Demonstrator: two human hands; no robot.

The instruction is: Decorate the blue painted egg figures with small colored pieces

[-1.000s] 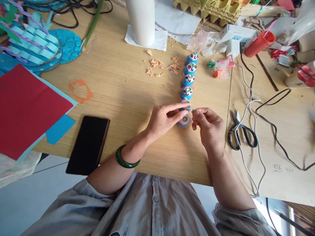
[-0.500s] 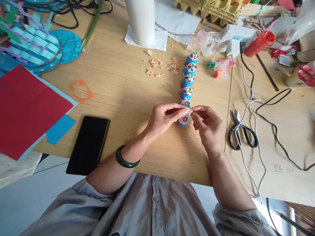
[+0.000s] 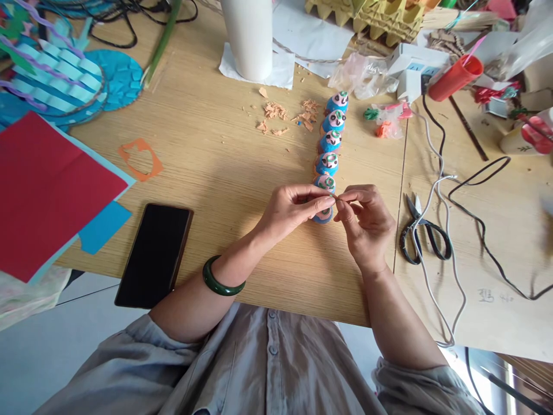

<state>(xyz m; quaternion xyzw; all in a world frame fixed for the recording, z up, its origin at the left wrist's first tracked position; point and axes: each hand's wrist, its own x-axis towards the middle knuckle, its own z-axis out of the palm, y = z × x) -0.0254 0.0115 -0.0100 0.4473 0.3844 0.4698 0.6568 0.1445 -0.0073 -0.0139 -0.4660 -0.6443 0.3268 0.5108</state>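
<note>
A row of several small domed craft pieces (image 3: 326, 163), blue with pink tops and green rings, runs away from me across the table. Most also carry dark spots. Over the near end of the row, my left hand (image 3: 294, 208) is closed, thumb and forefinger pinched on something tiny; a speck of green shows near the fingertips. Thumb and forefinger of my right hand (image 3: 366, 222) are pinched too, meeting the left fingertips, on a bit too small to name. My fingers partly cover the nearest domed piece (image 3: 323, 217).
A phone (image 3: 154, 253) and red paper (image 3: 56, 196) lie left. Scissors (image 3: 425, 230) rest right, crossed by a white cable (image 3: 449, 230). Pencil-like shavings (image 3: 276, 110), a white cylinder (image 3: 248, 40), an egg carton (image 3: 371, 17) and a red cup (image 3: 455, 78) stand farther back.
My right fingertips have moved slightly left and down to meet my left fingertips, which shifted a little right and down. The row of domed pieces stays in place.
</note>
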